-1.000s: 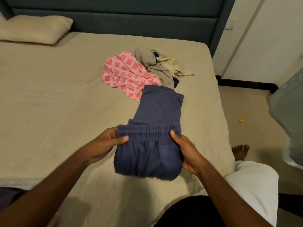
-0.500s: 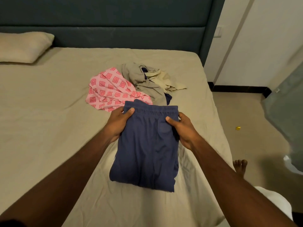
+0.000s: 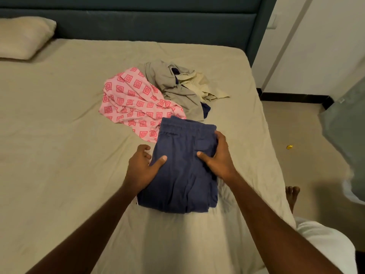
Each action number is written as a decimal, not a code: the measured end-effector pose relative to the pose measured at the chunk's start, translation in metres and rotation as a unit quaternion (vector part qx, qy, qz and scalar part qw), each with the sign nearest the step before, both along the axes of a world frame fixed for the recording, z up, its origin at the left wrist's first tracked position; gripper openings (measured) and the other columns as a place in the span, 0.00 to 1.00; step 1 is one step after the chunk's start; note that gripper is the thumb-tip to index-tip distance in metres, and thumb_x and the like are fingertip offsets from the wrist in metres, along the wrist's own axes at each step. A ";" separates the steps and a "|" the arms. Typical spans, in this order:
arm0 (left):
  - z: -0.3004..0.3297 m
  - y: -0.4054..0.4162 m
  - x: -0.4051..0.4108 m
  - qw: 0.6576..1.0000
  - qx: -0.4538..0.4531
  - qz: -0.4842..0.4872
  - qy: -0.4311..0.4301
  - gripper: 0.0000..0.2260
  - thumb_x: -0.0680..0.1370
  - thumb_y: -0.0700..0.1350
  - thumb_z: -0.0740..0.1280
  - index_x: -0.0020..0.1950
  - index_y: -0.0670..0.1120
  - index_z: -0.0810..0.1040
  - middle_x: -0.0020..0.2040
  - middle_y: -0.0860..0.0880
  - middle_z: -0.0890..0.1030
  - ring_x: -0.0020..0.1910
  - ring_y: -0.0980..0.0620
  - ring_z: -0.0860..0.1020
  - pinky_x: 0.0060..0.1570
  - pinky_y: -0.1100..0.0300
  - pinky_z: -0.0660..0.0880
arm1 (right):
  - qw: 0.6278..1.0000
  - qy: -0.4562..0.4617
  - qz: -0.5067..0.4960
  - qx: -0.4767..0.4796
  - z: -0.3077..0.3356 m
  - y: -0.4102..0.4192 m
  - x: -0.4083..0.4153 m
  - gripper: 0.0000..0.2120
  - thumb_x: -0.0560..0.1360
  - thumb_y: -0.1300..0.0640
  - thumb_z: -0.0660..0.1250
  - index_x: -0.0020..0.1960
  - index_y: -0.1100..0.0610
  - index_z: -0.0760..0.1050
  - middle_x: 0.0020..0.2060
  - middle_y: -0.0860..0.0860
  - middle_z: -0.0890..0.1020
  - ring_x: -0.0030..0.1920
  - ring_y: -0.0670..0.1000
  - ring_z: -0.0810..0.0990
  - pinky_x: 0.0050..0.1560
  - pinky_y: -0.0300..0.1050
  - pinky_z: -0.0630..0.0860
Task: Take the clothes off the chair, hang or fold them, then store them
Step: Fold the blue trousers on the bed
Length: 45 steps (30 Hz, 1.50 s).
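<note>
I am gripping the folded navy shorts with my left hand and right hand near the bed's right edge, judging they need lifting next for storing.

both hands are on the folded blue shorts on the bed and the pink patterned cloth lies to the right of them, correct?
Not quite. Both the left hand and right hand are on the folded blue shorts on the bed, but the head view shows the pink patterned cloth behind them to the left.
</note>
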<state>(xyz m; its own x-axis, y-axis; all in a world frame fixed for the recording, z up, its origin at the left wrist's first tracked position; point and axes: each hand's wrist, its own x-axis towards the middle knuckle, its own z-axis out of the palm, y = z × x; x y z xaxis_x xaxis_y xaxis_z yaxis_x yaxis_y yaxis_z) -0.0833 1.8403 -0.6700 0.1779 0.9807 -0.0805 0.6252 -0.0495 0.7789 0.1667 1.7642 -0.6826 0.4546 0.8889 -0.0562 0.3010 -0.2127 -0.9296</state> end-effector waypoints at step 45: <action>0.015 -0.050 -0.108 0.900 -0.075 -0.420 0.091 0.28 0.71 0.73 0.66 0.71 0.74 0.67 0.80 0.55 0.61 0.79 0.62 0.56 0.75 0.60 0.58 | 0.912 -0.297 0.267 0.093 0.002 -0.173 -0.023 0.11 0.83 0.49 0.61 0.58 0.52 0.79 0.43 0.37 0.82 0.66 0.37 0.74 0.81 0.47 0.46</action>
